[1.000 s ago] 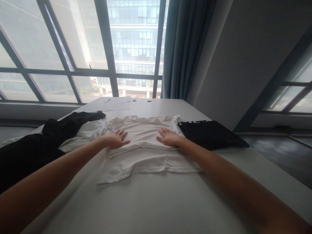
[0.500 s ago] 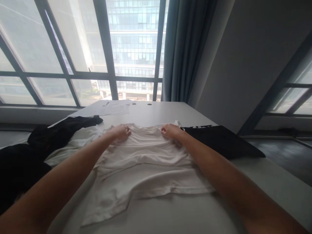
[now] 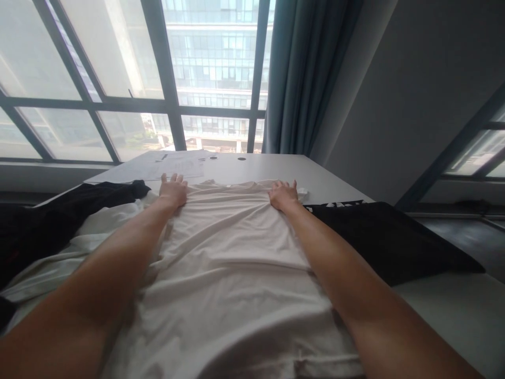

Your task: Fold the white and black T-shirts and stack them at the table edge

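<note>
**Both hands flat on far edge of white T-shirt**

Left hand point(image 3: 172, 190) lay palm down on the far left corner of the white T-shirt point(image 3: 232, 247), fingers spread and extended, gripping nothing, only pressing on the fabric. Right hand point(image 3: 283, 193) did the same at the far right corner, fingers splayed flat, nothing pinched or clasped (thumb side partly hidden, but the hand read as open). Both forearms ran up the sides of the shirt, which lay spread between them.

The T-shirt covered the middle of the white worktop point(image 3: 260, 167), reaching from the bottom of the frame to the hands, with shallow wrinkles fanning out between the two palms and a horizontal fold line across its middle. A small white tag or corner stuck out just beside the right hand.

To the right, touching or just beside the shirt's edge, lay a folded black garment point(image 3: 386, 239) with white lettering on its far edge (too small to read). To the left sat a pile of clothes: a black garment point(image 3: 67, 208) on top of white fabric point(image 3: 79, 247), near the left forearm.

Beyond the hands, papers point(image 3: 165, 167) lay on the worktop's far left part, with two round cable holes point(image 3: 228, 158) near them. Behind stood a large window point(image 3: 118, 79) and a blue-grey curtain point(image 3: 303, 73).
</note>
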Motion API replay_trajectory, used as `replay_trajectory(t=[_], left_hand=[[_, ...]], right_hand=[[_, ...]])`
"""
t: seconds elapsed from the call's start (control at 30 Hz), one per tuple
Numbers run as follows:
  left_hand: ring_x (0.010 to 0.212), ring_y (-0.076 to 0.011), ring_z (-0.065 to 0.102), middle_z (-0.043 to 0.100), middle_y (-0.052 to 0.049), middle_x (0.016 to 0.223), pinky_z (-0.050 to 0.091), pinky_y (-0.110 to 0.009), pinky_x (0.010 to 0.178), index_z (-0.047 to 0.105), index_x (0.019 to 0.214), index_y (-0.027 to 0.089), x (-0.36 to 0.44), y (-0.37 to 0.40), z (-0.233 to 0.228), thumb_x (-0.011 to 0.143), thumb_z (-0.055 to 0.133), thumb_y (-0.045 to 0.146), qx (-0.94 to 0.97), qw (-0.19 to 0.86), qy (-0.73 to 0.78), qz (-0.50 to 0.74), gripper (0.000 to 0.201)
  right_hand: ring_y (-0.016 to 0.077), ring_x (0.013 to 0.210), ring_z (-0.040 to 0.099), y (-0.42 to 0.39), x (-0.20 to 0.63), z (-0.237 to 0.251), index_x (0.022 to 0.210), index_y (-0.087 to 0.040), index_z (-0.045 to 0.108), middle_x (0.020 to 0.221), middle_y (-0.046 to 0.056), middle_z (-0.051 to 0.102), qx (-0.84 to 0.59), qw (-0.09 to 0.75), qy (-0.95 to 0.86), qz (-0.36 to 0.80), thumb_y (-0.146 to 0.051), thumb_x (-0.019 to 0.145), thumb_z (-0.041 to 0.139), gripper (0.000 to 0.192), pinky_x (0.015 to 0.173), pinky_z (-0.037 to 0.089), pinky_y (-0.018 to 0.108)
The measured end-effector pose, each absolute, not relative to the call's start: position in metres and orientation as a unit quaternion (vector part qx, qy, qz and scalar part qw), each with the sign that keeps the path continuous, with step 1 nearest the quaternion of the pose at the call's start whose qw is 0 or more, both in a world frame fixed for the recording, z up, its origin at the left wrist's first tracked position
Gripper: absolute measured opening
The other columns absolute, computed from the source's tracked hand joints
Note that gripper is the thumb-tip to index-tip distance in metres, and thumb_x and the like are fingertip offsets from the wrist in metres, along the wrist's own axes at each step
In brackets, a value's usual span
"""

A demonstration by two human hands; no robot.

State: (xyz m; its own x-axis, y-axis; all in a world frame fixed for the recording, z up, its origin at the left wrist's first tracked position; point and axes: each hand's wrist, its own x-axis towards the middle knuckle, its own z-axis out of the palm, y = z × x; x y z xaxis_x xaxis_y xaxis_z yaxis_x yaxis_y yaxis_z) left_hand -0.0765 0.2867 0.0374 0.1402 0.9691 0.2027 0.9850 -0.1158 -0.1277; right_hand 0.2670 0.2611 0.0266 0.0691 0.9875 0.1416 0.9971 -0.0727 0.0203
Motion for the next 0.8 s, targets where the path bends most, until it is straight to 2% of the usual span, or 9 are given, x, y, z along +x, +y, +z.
replay_trajectory(t=[0.03,0.1,0.17,0.27,0.37,0.47,0.53,0.7,0.8], left_hand=[[0.136,-0.0377,0.039,0.049,-0.025,0.143,0.014,-0.061,0.114,0.060,0.128,0.005,-0.069,0.278,0.041,0.093,0.048,0.028,-0.755,0.114,-0.645,-0.034,0.043],[0.121,-0.0380,0.054,0.062,-0.024,0.129,0.030,-0.056,0.109,0.066,0.121,0.007,-0.054,0.258,0.046,0.092,0.049,0.039,-0.772,0.091,-0.629,-0.024,0.046],[0.115,-0.0377,0.060,0.065,-0.021,0.126,0.041,-0.049,0.100,0.063,0.128,0.013,-0.042,0.237,0.049,0.089,0.048,0.059,-0.781,0.037,-0.624,0.009,0.062],[0.131,-0.0385,0.049,0.050,-0.019,0.146,0.041,-0.044,0.104,0.043,0.149,0.016,-0.035,0.210,0.046,0.079,0.043,0.079,-0.788,-0.061,-0.608,0.079,0.094],[0.142,-0.0430,0.031,0.026,-0.018,0.159,0.029,-0.051,0.113,0.031,0.155,0.018,-0.042,0.204,0.040,0.077,0.038,0.084,-0.768,-0.084,-0.627,0.097,0.103],[0.145,-0.0480,0.017,0.014,-0.015,0.163,0.020,-0.058,0.115,0.024,0.157,0.023,-0.053,0.216,0.033,0.076,0.036,0.085,-0.745,-0.070,-0.659,0.074,0.103],[0.146,-0.0487,0.013,0.014,-0.012,0.164,0.019,-0.058,0.115,0.023,0.157,0.025,-0.061,0.227,0.029,0.076,0.037,0.085,-0.749,-0.070,-0.656,0.061,0.101],[0.146,-0.0430,0.021,0.030,-0.010,0.160,0.025,-0.062,0.110,0.035,0.153,0.029,-0.075,0.246,0.018,0.084,0.032,0.076,-0.764,-0.052,-0.643,-0.019,0.083],[0.140,-0.0351,0.037,0.046,-0.010,0.151,0.028,-0.051,0.112,0.055,0.138,0.024,-0.084,0.252,0.011,0.091,0.027,0.064,-0.742,-0.038,-0.658,-0.118,0.068]], right_hand=[[0.0331,0.137,0.038,0.253,0.261,0.030,0.141,-0.013,0.049,0.149,0.019,0.045,-0.718,0.037,-0.690,-0.086,-0.034,0.100,0.034,0.048,0.116,0.008,0.057],[0.0335,0.130,0.047,0.233,0.250,0.036,0.135,-0.014,0.055,0.142,0.020,0.052,-0.696,0.018,-0.713,-0.080,-0.040,0.099,0.038,0.048,0.114,0.020,0.054],[0.0332,0.127,0.050,0.212,0.243,0.039,0.139,-0.017,0.051,0.144,0.018,0.050,-0.686,-0.012,-0.728,-0.016,-0.053,0.096,0.039,0.057,0.108,0.032,0.049],[0.0344,0.137,0.040,0.185,0.242,0.037,0.151,-0.023,0.037,0.156,0.015,0.035,-0.679,-0.048,-0.729,0.067,-0.072,0.088,0.040,0.080,0.109,0.033,0.045],[0.0366,0.146,0.023,0.173,0.246,0.034,0.156,-0.028,0.026,0.163,0.011,0.020,-0.687,-0.062,-0.718,0.098,-0.080,0.083,0.039,0.090,0.114,0.024,0.049],[0.0377,0.149,0.008,0.174,0.249,0.036,0.157,-0.032,0.018,0.165,0.007,0.007,-0.700,-0.064,-0.701,0.121,-0.081,0.084,0.033,0.089,0.115,0.017,0.058],[0.0378,0.150,0.002,0.179,0.250,0.035,0.158,-0.033,0.014,0.166,0.005,0.001,-0.706,-0.058,-0.693,0.131,-0.080,0.086,0.029,0.087,0.113,0.014,0.065],[0.0362,0.150,0.003,0.193,0.251,0.020,0.157,-0.032,0.018,0.166,0.006,0.005,-0.711,-0.004,-0.696,0.101,-0.076,0.090,0.023,0.081,0.111,0.008,0.068],[0.0331,0.150,0.009,0.195,0.252,0.009,0.156,-0.029,0.025,0.165,0.007,0.013,-0.712,0.031,-0.698,0.064,-0.071,0.093,0.022,0.076,0.114,0.009,0.063]])
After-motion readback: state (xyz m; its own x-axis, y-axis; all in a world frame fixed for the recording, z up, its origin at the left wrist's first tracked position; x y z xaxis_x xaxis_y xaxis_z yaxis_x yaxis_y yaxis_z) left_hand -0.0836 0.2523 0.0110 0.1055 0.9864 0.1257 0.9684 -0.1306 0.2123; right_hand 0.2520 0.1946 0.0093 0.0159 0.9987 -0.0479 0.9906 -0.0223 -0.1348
